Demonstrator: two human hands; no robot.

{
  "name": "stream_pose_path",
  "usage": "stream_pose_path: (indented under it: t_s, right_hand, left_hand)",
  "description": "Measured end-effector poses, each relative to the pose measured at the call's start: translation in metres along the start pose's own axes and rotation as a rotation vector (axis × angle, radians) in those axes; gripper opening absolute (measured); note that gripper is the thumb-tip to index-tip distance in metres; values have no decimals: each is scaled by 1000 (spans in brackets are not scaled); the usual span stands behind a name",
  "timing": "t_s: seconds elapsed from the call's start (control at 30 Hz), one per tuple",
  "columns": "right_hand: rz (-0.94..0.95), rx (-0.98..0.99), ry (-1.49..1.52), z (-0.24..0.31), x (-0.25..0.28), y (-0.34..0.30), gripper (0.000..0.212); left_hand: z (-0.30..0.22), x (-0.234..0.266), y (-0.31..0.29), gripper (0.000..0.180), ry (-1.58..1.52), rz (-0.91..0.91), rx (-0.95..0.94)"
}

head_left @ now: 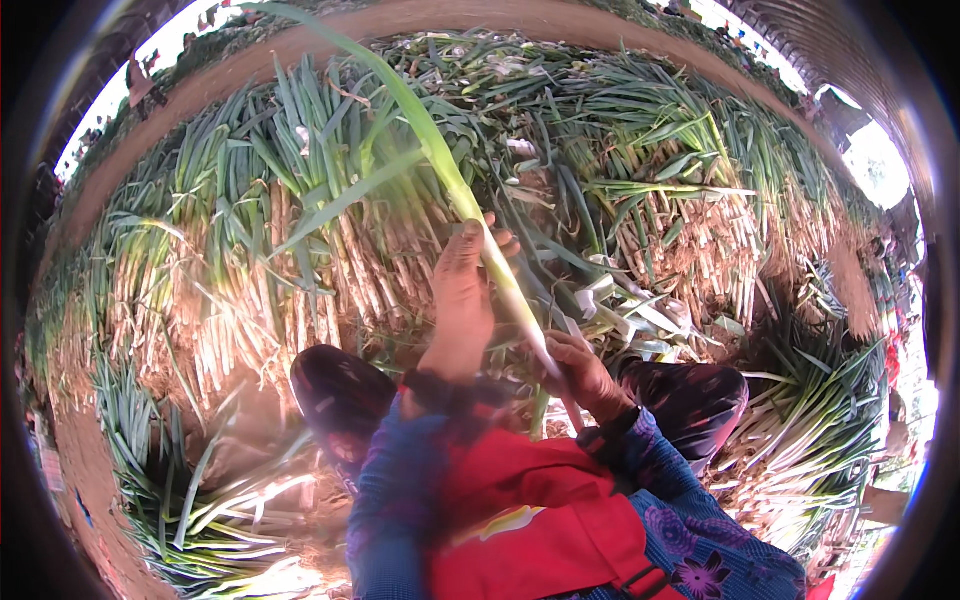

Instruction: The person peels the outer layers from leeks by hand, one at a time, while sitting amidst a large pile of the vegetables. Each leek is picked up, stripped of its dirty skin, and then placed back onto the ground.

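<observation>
A long green onion slants across the middle of the view, its green leaves reaching up to the far left and its pale stem running down toward my lap. My left hand is closed round the stem where green turns to white. Lower down, my right hand grips the white lower end with curled fingers. That root end is partly hidden by the hand and blurred. Loose peeled leaves and skins lie just beyond my right hand.
Dense rows of standing green onions spread ahead and left, with another bunch ahead right. Onions lie in piles at the lower left and lower right. My bent knees flank my hands. A dirt path crosses behind.
</observation>
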State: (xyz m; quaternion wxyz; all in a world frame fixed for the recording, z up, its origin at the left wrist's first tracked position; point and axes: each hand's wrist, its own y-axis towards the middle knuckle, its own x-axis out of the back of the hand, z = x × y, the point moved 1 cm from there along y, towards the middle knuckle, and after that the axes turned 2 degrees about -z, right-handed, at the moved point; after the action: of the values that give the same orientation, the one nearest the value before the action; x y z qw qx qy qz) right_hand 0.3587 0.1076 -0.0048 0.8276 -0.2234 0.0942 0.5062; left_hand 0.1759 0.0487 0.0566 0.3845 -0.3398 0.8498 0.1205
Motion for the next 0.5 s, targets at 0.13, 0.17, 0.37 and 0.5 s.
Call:
stream_pose_path:
  t_s: [0.13,0.17,0.37,0.5]
  right_hand:
    - [-9,20,-159,-6,-4,1,42]
    - [0,85,-269,-13,7,1,29]
    - [-98,144,-559,-44,30,11,21]
    - [-97,128,-628,-56,41,11,24]
  left_hand:
    - [13,1,5,47,-14,-137,-93]
    - [22,-2,8,47,-28,-146,-114]
    - [32,-1,13,45,55,-245,-163]
    - [38,1,17,39,27,-258,-199]
